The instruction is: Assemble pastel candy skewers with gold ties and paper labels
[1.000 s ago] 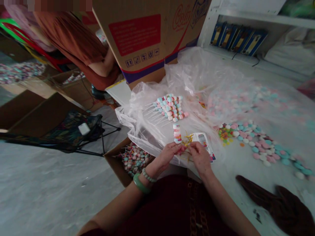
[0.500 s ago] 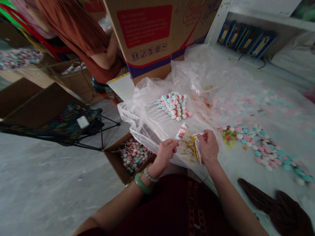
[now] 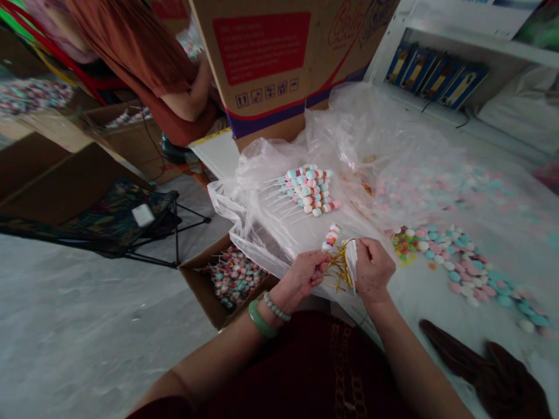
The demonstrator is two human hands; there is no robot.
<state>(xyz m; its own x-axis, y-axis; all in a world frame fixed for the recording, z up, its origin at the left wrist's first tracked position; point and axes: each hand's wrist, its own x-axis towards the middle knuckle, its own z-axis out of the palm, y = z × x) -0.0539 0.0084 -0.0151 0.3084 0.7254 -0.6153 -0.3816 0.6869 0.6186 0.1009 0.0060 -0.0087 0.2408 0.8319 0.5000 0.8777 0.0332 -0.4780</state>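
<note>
My left hand (image 3: 308,270) pinches the stick of a marshmallow skewer (image 3: 331,237), whose pink, white and orange pieces point up and away from me. Just right of it, thin gold twist ties (image 3: 338,267) fan out from a white holder (image 3: 351,261) at the table's front edge. My right hand (image 3: 374,270) is closed against the holder's right side. What its fingers grip is hidden from me. Beyond both hands lies a stacked pile of marshmallow skewers (image 3: 309,189), their white sticks pointing left.
Loose pastel marshmallows (image 3: 474,270) and small yellow-green candies (image 3: 405,244) lie right. Clear plastic sheeting (image 3: 393,134) covers the back, before a large carton (image 3: 271,64). An open box of skewers (image 3: 238,276) stands below left. A folding chair (image 3: 126,215) and a person (image 3: 144,64) are left.
My left hand has shifted right with the skewer, closer to the gold ties. My right hand has turned from fingertips at the holder's top into a closed fist beside it.
</note>
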